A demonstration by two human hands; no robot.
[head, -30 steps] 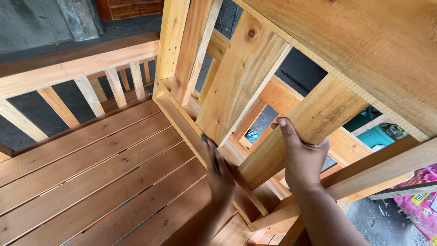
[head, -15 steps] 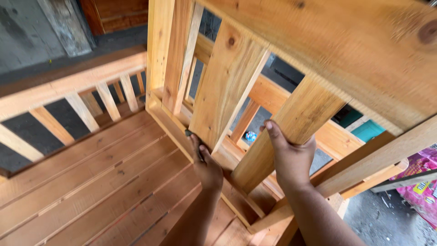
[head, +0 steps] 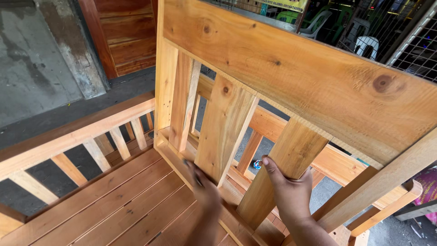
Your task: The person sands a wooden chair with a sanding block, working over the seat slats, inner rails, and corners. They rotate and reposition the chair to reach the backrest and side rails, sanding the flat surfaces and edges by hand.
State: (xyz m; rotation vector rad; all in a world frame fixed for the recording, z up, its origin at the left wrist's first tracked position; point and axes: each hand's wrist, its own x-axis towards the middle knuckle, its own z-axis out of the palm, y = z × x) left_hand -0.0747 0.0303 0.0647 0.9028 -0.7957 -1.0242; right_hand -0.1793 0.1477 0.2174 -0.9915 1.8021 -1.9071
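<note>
Here, right hand (head: 291,193) clamped around smooth flat pine slat (head: 282,175); left hand (head: 205,189), grip unclear, against knotty neighbouring slat (head: 225,127).

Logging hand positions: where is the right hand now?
Head view, lower right: the right hand grips the rightmost slat of the backrest, beside the left hand.

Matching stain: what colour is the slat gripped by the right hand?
Light honey-orange wood slat, head view.

Yellow sign (head: 278,4) w/ dark print, top edge, behind mesh.
</note>
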